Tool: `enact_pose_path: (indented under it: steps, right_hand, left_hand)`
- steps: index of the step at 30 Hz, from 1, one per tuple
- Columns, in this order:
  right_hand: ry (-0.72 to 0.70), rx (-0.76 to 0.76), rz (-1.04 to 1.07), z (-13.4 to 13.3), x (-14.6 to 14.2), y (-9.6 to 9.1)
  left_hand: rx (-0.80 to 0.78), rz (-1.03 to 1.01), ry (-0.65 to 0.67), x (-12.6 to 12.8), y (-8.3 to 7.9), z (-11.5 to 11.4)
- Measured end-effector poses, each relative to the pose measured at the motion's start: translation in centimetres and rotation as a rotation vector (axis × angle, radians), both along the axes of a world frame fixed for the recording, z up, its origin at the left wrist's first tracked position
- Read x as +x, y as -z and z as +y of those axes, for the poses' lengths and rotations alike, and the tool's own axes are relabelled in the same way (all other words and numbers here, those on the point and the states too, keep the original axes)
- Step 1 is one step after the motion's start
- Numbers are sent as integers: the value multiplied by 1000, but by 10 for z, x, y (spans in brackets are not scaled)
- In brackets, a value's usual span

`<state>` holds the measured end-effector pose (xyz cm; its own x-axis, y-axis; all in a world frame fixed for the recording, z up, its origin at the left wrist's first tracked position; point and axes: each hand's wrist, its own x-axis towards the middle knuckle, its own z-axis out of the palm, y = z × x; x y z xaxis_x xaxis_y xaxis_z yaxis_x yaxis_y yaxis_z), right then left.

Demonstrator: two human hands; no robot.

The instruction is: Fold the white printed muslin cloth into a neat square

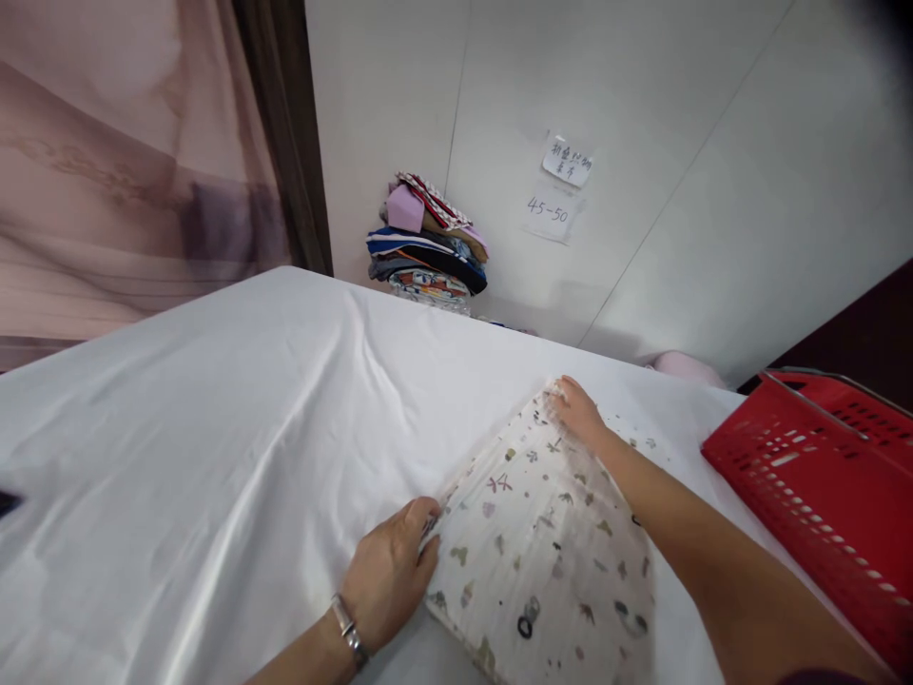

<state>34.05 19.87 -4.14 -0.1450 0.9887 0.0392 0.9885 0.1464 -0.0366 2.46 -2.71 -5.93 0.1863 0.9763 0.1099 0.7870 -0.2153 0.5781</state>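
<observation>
A folded white cloth with small printed figures (542, 552) lies on the white sheet (235, 419) in front of me. My left hand (392, 571), with a metal bracelet on the wrist, pinches the cloth's near left edge with its fingers closed. My right hand (577, 409) reaches across the cloth and grips its far corner, fingers curled on the fabric.
A red plastic basket (820, 495) stands at the right edge of the table. A stack of folded coloured clothes (428, 247) sits at the far end against the white wall, below two paper notes (560, 185). A pink curtain (121, 162) hangs at the left.
</observation>
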Motion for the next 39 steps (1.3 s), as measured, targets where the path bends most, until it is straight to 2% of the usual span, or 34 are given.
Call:
enact_pose_path:
  steps: [5,10,18,27,31,35,37,39]
  right_hand:
    - [164,-44,-8,-15,14,21]
    - [243,-61,1,-9,13,23]
    - [248,-86,27,-6,-4,19]
    - [172,-138,63,-22,-39,18]
    - [150,-130,73,-51,-56,16]
    - [-98,-122,94,-103,-69,21]
    - [-114,-152,91,-123,-66,20]
    - [-70,-190,79,-137,-59,17]
  left_hand:
    - [31,9,2,-1,4,0]
    - [37,1,18,-2,1,1]
    - [43,-50,58,-4,2,3]
    - [10,-43,46,-4,-1,3]
    - [-25,-48,31,-3,-4,3]
    - [-46,-46,24,-3,-6,3]
    - [-44,-33,24,-3,-5,3]
    - [-46,-19,16,-2,-5,3]
